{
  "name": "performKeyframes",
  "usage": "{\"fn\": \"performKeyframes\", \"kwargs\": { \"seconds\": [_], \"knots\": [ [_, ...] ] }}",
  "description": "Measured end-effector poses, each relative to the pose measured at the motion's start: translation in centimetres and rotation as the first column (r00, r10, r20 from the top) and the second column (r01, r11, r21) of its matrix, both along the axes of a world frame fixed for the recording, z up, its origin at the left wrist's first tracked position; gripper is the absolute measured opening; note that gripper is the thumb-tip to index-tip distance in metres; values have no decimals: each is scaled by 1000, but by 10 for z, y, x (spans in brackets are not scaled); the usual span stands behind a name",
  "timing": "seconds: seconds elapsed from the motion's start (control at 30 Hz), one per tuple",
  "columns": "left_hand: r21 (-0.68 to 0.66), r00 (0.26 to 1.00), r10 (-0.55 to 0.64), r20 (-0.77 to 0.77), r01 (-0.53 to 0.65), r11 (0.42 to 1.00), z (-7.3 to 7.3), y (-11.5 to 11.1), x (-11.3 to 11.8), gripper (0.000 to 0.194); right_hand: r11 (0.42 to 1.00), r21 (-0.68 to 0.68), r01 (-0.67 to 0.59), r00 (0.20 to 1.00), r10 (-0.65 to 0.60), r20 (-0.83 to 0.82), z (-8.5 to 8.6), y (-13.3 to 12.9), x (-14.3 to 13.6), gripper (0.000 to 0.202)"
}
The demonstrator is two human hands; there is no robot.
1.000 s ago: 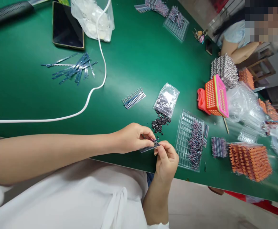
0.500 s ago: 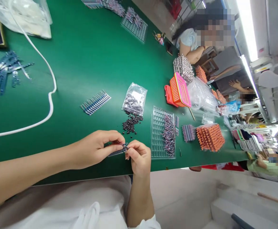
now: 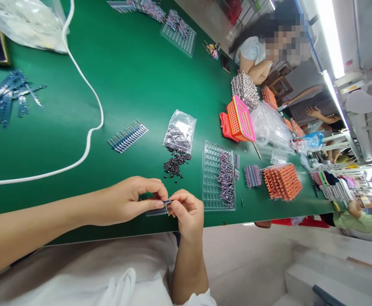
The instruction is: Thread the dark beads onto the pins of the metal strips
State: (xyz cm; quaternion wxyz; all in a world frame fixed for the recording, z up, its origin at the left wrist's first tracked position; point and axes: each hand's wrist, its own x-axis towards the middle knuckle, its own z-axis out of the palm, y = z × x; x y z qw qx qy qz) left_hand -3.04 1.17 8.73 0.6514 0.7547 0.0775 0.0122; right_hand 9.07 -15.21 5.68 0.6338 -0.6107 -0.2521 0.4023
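Observation:
My left hand (image 3: 134, 199) comes in from the left, thumb and fingertips pinched on a small dark blue piece (image 3: 166, 202) that looks like a circuit board part. My right hand (image 3: 187, 214) pinches the other end of it, fingertips almost touching the left ones. The fingers hide most of this piece. Just below the left fingertips, a strip of small boards (image 3: 156, 211) lies partly covered. Beyond the hands are a pile of tiny black bead-like parts (image 3: 174, 165) and an open clear bag (image 3: 181, 129) of the same parts.
A row of blue boards with pins (image 3: 128, 136) lies left of the bag. On the right are a clear tray (image 3: 209, 187) with wired parts, an orange stack (image 3: 282, 182) and a pink-orange basket (image 3: 241, 119). A white cable (image 3: 90, 140) crosses the left. A person (image 3: 252, 55) sits opposite.
Both hands have shifted slightly toward me, and the left fingers have changed their pinch on the small piece. The white cable has swung to the right.

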Motion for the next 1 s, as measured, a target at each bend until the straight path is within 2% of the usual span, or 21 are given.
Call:
{"fn": "performKeyframes", "kwargs": {
  "seconds": [0.1, 0.17, 0.2, 0.27, 0.3, 0.37, 0.43, 0.53, 0.63, 0.77, 0.9, 0.97, 1.0],
  "knots": [
    [30, 998, 61, -8, -60, 998, 0, 0, 0, 21, 998, -40, 54, 987, -48, 152, 4, -8, 10, 17],
    [47, 993, 109, -38, -107, 993, 0, 1, 1, 22, 979, -45, 197, 916, -167, 363, 9, -22, 29, 17],
    [43, 989, 137, -56, -134, 990, 0, 1, 2, 24, 953, -42, 301, 836, -243, 492, 11, -30, 42, 18],
    [27, 979, 182, -87, -180, 983, 0, 2, 3, 27, 860, -12, 509, 602, -346, 720, 17, -49, 73, 20],
    [20, 976, 194, -99, -193, 981, 0, 2, 3, 28, 818, -5, 576, 486, -338, 806, 20, -58, 89, 23],
    [20, 971, 210, -114, -210, 978, 0, 2, 3, 29, 782, -14, 623, 316, -235, 919, 25, -73, 119, 29],
    [27, 967, 224, -120, -223, 974, 1, 3, 3, 29, 789, -52, 612, 229, -114, 967, 27, -81, 141, 33],
    [33, 960, 252, -126, -250, 968, 1, 3, 4, 29, 812, -100, 575, 177, -4, 984, 26, -84, 162, 34],
    [20, 950, 285, -131, -284, 958, -1, 4, 5, 29, 825, -117, 553, 151, 38, 988, 19, -80, 176, 37],
    [5, 927, 350, -136, -352, 936, -4, 7, 7, 28, 806, -105, 583, 63, 84, 994, 12, -75, 179, 43],
    [-54, 896, 415, -155, -428, 902, -5, 9, 7, 28, 825, 2, 566, -32, 20, 999, 16, -65, 143, 37],
    [-86, 885, 437, -159, -453, 887, -5, 10, 7, 28, 862, 36, 505, -4, -39, 999, 18, -55, 113, 29],
    [-93, 882, 444, -160, -461, 882, -6, 10, 7, 27, 895, 22, 445, 45, -47, 998, 18, -48, 97, 26]
  ]
}}
